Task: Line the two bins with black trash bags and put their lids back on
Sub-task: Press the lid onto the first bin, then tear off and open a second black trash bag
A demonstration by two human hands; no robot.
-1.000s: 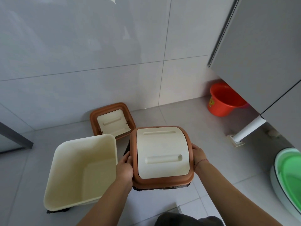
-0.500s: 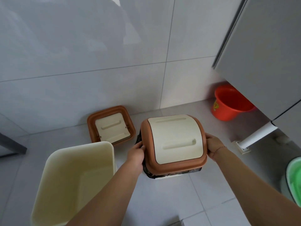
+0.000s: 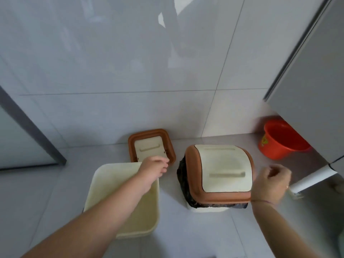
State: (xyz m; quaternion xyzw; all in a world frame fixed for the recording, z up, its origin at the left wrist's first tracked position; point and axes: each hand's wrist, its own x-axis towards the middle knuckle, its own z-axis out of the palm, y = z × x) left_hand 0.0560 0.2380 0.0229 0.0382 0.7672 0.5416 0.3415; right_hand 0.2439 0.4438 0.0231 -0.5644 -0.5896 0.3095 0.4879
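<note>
Both hands have let go of the lidded bin [image 3: 217, 175]: brown lid seated, black trash bag [image 3: 183, 181] crimped under its rim. Left hand [image 3: 153, 169] empty, fingers loosely curled, reaching toward the second lid [image 3: 151, 145] lying by the far wall. Right hand [image 3: 270, 181] empty, half-curled, blurred. Near-left open bin [image 3: 128, 202], smooth cream plastic, unlined; one bin done.
</note>
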